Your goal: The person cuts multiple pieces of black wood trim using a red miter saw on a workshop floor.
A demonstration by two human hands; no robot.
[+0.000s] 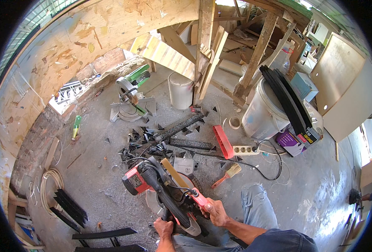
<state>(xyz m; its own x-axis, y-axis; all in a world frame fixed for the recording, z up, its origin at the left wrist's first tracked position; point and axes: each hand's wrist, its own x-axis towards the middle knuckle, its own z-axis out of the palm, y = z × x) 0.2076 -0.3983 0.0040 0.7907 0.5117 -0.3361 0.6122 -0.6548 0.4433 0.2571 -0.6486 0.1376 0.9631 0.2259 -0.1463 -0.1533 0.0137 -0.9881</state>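
Observation:
A red and black miter saw (pixel 156 180) stands on the floor in front of me. My right hand (pixel 216 212) is closed round its red handle (pixel 200 199). Low at the saw's near left side, my left hand (pixel 164 228) is closed; what lies inside its fingers is hidden. Just beyond the saw lies a heap of small black offcuts (pixel 139 145), many of them triangular. Two dark long bars (pixel 182 126) rest across the heap's right side. A paintbrush (pixel 227 174) with a reddish handle lies right of the saw.
A green miter saw (pixel 129 98) stands further off, beside a white bucket (pixel 181 91). A larger bucket (pixel 259 111) carries black curved strips (pixel 284 96). A power strip (pixel 245 150) and black cable (pixel 274 178) lie at right. More black strips (pixel 104 233) and coiled cable (pixel 47 185) lie at left.

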